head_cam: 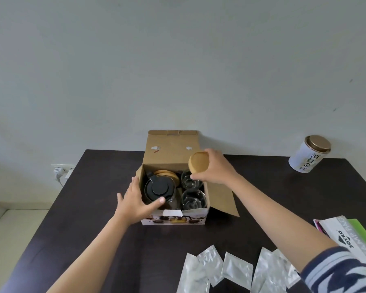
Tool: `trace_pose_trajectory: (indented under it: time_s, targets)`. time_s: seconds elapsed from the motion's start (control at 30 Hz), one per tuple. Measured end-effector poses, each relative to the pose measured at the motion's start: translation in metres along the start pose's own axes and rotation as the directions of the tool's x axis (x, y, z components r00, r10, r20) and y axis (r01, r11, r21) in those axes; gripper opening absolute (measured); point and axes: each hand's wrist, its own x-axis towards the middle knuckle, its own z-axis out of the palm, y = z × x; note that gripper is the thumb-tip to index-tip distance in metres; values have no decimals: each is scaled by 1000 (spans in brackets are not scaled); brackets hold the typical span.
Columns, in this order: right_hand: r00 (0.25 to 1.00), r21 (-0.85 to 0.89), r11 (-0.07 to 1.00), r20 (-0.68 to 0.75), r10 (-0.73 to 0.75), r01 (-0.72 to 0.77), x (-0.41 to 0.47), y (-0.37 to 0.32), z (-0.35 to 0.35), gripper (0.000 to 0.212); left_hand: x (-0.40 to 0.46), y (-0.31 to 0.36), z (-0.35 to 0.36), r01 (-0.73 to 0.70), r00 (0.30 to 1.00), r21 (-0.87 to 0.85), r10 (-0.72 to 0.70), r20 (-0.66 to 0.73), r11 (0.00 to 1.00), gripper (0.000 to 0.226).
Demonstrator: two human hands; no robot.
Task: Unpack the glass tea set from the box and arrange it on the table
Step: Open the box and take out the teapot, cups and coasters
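Note:
An open cardboard box (173,217) stands on the dark table (89,208), its lid flap raised at the back. Inside on the left lies a glass teapot with a black lid (160,187), with more round wooden coasters (167,174) behind it. Two clear glass cups (193,199) sit on the right side, one behind the other. My left hand (135,199) rests on the box's left wall, thumb reaching inside over the teapot. My right hand (211,169) holds a round wooden coaster (198,162) above the rear cup.
Several silver foil sachets (232,269) lie at the near edge. A white tea tin with a gold lid (309,154) stands far right. A stamp-pad box and coloured papers (347,235) lie at the right. A side flap (222,199) hangs right of the box. A wall socket (60,169) is left.

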Motion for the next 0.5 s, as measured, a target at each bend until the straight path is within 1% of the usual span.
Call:
trace_pose_trajectory:
  time_s: [0.07,0.1,0.17,0.23,0.27,0.33,0.43,0.5]
  targets:
    - [998,-7,999,-20,52,-52,7,25,-16,108,-1,12,-2,112,992,192,-97,-84,975,111]
    - [995,-14,995,-22,96,-97,12,40,-21,109,-1,18,-1,173,982,251,-147,-122,952,106]
    - [979,-51,978,-25,202,-203,22,72,-27,106,0,32,4,291,949,287,-238,-208,913,105]
    - [956,-106,950,-43,290,-293,33,103,-29,103,2,39,11,387,911,261,-322,-259,885,110]
    - [945,-121,938,-58,321,-326,38,117,-29,102,3,39,14,413,898,249,-346,-273,876,108]
    - [931,-125,923,-79,355,-363,51,142,-26,100,2,36,17,419,890,229,-348,-294,879,102]
    - [921,-101,917,-93,377,-386,71,174,-21,99,2,31,18,390,886,186,-312,-344,902,99]
    - [916,-90,914,-107,387,-396,83,191,-17,98,2,28,20,360,873,135,-283,-398,923,87]
